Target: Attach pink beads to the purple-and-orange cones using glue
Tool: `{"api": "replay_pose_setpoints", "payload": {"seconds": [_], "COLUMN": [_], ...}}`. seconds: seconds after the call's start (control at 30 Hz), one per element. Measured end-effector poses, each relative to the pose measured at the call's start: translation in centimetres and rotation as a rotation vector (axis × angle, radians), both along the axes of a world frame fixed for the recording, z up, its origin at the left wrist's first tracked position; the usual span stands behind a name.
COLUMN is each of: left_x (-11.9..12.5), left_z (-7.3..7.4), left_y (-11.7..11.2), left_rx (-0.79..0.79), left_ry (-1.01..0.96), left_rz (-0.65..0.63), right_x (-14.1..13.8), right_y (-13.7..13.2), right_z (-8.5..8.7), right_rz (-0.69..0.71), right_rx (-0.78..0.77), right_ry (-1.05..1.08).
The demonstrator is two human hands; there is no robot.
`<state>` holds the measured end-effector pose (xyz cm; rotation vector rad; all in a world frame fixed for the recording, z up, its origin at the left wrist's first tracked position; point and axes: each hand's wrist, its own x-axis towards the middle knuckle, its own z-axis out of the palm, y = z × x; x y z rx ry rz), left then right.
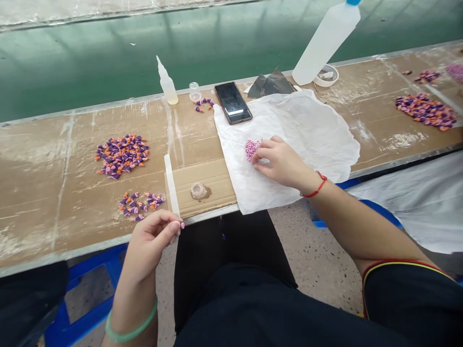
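Observation:
My left hand [155, 241], at the table's front edge, pinches a small piece with a pink end [183, 225] between thumb and forefinger; the rest of it is hidden by the fingers. On a white cloth [307, 120], my right hand [280, 161] has its fingertips drawn together at a heap of tiny pink and white bits [251, 148]. Whatever lies between those fingertips is hidden. Close behind my left hand is a loose group of small purple, pink and orange pieces [139, 205]. A small clear round dish [198, 191] rests on a cardboard sheet [220, 178] between my hands.
Farther left lies a bigger pile of purple and orange pieces [123, 155]. Along the back are a dropper bottle [167, 83], a small clear pot [194, 91], a phone [233, 102], a tilted white bottle [325, 43] and a tape roll [334, 77]. Another pile [426, 111] sits at right.

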<state>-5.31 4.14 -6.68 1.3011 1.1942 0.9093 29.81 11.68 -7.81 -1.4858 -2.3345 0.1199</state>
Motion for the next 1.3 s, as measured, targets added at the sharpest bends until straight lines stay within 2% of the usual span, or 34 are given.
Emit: {"api": "replay_pose_setpoints", "payload": {"seconds": [0.5, 0.77, 0.87, 1.03, 1.13, 1.3], "left_x": [0.8, 4.4, 6.5, 9.7, 10.5, 10.7], "left_z": [-0.2, 0.9, 0.9, 0.6, 0.5, 0.4], "left_y": [-0.6, -1.2, -0.8, 0.3, 0.7, 0.6], "left_rx": [-0.001, 0.092, 0.160, 0.337, 0.391, 0.383], "left_ry": [-0.003, 0.041, 0.080, 0.162, 0.191, 0.203], "left_rz": [-0.025, -0.118, -0.141, -0.119, -0.133, -0.139], "right_x": [0.1, -0.7, -1.5, -4.1, -5.3, -5.9], "right_y": [0.0, -0.5, -1.7, -4.8, -6.0, -6.5], "right_z": [-0.2, -0.6, 0.3, 2.8, 3.7, 3.8], "right_rz": [0.045, 0.069, 0.122, 0.272, 0.314, 0.332], "right_rx": [-0.039, 0.056, 0.062, 0.077, 0.088, 0.082], "right_ry": [-0.024, -0.221, -0.145, 0.046, 0.084, 0.094]}}
